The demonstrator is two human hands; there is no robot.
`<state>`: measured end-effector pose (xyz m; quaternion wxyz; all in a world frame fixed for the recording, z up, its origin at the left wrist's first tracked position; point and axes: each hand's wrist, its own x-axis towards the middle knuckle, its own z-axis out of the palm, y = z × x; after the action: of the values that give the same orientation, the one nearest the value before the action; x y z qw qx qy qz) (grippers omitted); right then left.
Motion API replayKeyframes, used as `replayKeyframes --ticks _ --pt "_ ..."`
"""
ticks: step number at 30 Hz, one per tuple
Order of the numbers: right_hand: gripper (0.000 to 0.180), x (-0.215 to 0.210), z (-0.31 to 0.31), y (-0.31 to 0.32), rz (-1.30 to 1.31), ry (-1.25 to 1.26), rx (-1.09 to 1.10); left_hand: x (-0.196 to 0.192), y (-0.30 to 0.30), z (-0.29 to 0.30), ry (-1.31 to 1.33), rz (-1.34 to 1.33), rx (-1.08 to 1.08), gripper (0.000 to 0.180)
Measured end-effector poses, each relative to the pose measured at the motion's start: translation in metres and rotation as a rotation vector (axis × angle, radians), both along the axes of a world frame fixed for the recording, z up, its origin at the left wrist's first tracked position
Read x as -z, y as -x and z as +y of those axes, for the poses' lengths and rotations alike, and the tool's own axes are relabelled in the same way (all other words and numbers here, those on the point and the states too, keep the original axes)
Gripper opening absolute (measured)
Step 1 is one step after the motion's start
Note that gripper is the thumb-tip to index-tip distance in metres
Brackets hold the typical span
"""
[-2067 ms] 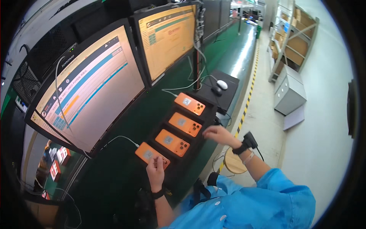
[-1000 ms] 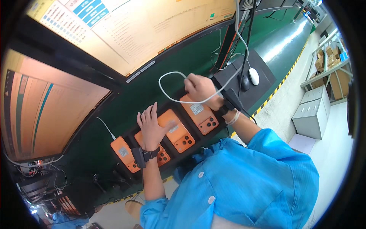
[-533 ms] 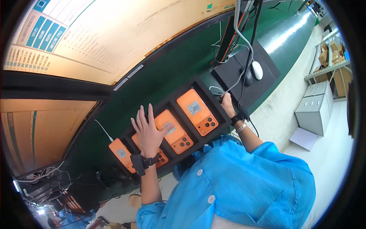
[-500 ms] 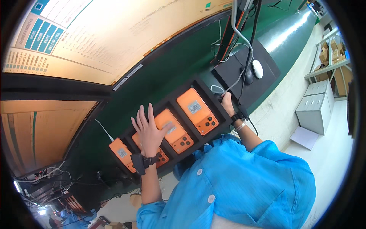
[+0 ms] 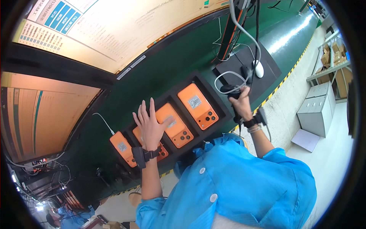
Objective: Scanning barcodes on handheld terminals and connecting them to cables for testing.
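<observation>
My left hand (image 5: 150, 128) is open, fingers spread, over the middle of a black slotted tray (image 5: 218, 97). It partly hides an orange phone (image 5: 162, 152) and overlaps the edge of another orange phone (image 5: 180, 134). A third orange phone (image 5: 190, 91) lies in the right-hand slot, camera side up with a pale label. Another orange phone (image 5: 122, 147) sits at the left end, where a white cable (image 5: 103, 119) meets its top. Right of the tray, my right hand (image 5: 242, 105) is closed around a black handheld barcode scanner (image 5: 230, 90) with a looped grey cord (image 5: 225, 74).
Two monitors (image 5: 118, 34) (image 5: 42, 114) stand beyond and left of the tray. On a dark mat (image 5: 268, 76) at the right lies a white mouse (image 5: 259, 69). A grey cabinet (image 5: 316, 110) and box shelves (image 5: 335, 61) stand beyond the green table.
My right hand has come up from beside the tray's right end and moved right, bringing the scanner into view. My left hand stays spread over the phones.
</observation>
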<state>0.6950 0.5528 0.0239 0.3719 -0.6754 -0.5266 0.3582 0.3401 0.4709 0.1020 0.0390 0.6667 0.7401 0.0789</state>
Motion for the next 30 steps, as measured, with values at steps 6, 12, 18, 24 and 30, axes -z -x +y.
replayKeyframes --ticks 6,12,18,24,30 --pt "0.062 -0.133 -0.023 0.035 0.179 -0.280 -0.403 0.001 -0.001 0.004 -0.030 -0.020 0.009 0.100" --pt "0.061 -0.165 -0.052 0.120 0.102 0.046 -0.751 0.005 0.004 0.005 -0.103 -0.013 0.011 0.096" --pt "0.047 -0.147 -0.055 0.151 0.005 0.024 -0.801 0.024 0.011 0.002 -0.217 0.135 0.031 0.092" --pt "0.051 -0.145 -0.060 0.149 0.078 -0.089 -0.809 0.019 0.006 -0.001 -0.245 0.043 0.020 0.091" --pt "0.052 -0.149 -0.062 0.154 0.054 -0.037 -0.816 0.008 0.001 0.000 -0.184 -0.016 0.001 0.082"
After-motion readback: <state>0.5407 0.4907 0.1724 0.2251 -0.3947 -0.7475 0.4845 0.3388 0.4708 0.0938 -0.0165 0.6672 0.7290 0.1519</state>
